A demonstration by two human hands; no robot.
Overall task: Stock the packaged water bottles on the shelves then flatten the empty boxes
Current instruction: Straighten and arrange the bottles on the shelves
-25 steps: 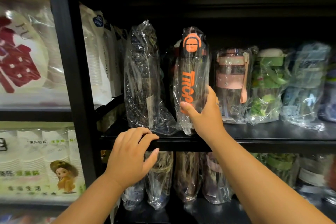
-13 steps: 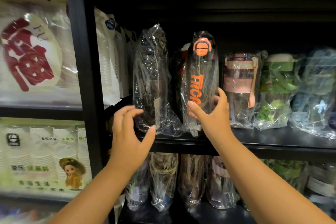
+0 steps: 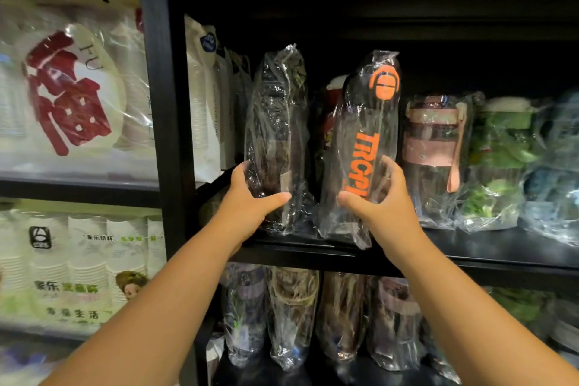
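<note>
**Both hands on wrapped bottles at the middle shelf**

The left hand (image 3: 250,207) grips the lower part of a dark bottle (image 3: 279,135) in clear plastic wrap, thumb across its front. The right hand (image 3: 382,207) grips the lower part of the orange-lettered bottle (image 3: 366,141) just beside it, thumb in front and fingers curled round the right side. Both bottles stand upright near the front edge of the black shelf (image 3: 470,251), their wraps almost touching. To the right stand a pink-banded bottle (image 3: 435,147), a green bottle (image 3: 501,160) and a blurred blue bottle (image 3: 560,166), all bagged. More wrapped bottles (image 3: 291,316) line the shelf below. Left of the black upright (image 3: 163,103), packs of paper cups (image 3: 78,266) fill the neighbouring bay.
</note>
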